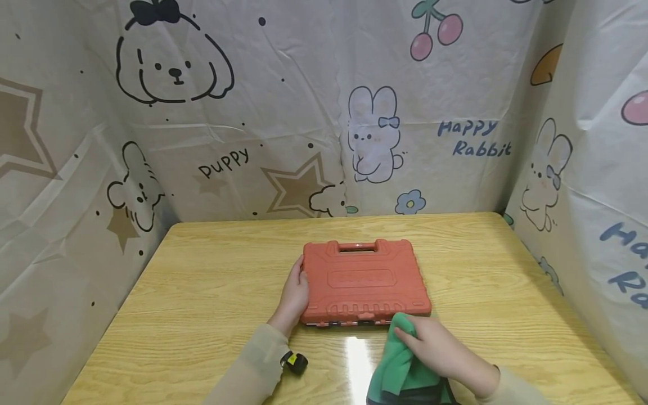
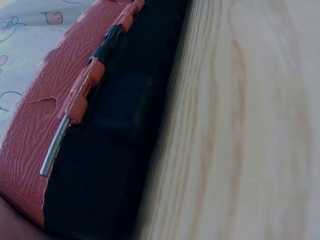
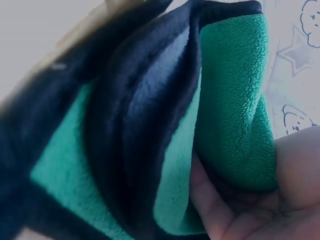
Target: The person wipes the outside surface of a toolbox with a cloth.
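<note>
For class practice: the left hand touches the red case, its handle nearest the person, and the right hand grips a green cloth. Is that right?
No: the head view shows the handle at the far edge of the red case. The left hand touches the case, and the right hand grips a green cloth.

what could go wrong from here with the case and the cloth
The left hand steadies the red case at one side only, so the case might pivot or slide if pushed from the other.

The green cloth hangs in loose folds from the right hand, so a fold could bunch up or drag.

A bare metal pin shows along the case's edge and may snag the cloth if it passes there.
</note>
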A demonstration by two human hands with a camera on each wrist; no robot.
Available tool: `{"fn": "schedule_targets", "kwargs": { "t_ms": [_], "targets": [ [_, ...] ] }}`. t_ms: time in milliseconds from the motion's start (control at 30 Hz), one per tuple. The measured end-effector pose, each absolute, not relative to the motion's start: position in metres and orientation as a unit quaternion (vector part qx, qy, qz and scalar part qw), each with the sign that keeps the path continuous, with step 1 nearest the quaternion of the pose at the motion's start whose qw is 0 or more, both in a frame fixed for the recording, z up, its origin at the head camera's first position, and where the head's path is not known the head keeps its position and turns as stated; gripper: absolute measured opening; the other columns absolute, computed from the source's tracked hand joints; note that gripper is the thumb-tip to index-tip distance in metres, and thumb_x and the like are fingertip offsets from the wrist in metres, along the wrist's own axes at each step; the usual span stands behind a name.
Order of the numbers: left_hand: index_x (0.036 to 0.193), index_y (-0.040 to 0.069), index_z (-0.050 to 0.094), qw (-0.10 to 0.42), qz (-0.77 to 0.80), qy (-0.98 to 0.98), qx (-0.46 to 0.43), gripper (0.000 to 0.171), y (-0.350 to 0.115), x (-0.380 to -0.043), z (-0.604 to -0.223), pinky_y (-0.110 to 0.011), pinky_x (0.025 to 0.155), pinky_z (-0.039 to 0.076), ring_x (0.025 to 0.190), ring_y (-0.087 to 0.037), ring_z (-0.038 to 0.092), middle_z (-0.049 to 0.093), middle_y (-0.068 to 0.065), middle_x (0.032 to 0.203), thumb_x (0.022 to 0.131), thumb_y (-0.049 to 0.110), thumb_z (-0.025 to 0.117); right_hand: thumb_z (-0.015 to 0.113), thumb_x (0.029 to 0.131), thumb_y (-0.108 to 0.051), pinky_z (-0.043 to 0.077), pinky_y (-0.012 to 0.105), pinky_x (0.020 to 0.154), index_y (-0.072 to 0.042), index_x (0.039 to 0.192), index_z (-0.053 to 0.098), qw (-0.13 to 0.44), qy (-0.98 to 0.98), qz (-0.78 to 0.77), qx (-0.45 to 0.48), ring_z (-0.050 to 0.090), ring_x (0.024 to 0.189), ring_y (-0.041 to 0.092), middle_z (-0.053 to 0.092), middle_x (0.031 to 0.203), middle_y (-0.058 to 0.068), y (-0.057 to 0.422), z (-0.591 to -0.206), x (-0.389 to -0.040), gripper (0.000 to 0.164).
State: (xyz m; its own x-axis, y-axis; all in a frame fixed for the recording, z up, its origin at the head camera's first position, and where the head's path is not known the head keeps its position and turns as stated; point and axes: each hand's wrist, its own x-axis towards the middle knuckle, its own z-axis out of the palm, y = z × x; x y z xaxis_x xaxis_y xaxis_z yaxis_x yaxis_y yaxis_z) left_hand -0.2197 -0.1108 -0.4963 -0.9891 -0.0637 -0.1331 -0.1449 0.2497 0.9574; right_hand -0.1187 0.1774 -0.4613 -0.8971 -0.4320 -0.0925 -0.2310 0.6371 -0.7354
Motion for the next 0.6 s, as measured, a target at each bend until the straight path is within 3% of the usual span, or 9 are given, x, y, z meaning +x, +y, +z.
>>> {"fn": "schedule_targets", "kwargs": {
  "t_ms": [600],
  "targets": [
    [0.165, 0.01, 0.022, 0.02, 0.607, 0.792, -0.061, 0.052, -0.111, -0.22, -0.497, -0.058, 0.127, 0.019, 0.157, -0.04, 0.02, 0.026, -0.02, 0.169, 0.113, 0.014, 0.027, 0.054, 0.108, -0.031, 0.043, 0.021, 0.058, -0.016, 0.079, 0.052, 0.124, 0.884, -0.384, -0.235, 0.045, 0.063, 0.0, 0.042, 0.069, -0.011, 0.136, -0.466, -0.124, 0.032]
  ]
}}
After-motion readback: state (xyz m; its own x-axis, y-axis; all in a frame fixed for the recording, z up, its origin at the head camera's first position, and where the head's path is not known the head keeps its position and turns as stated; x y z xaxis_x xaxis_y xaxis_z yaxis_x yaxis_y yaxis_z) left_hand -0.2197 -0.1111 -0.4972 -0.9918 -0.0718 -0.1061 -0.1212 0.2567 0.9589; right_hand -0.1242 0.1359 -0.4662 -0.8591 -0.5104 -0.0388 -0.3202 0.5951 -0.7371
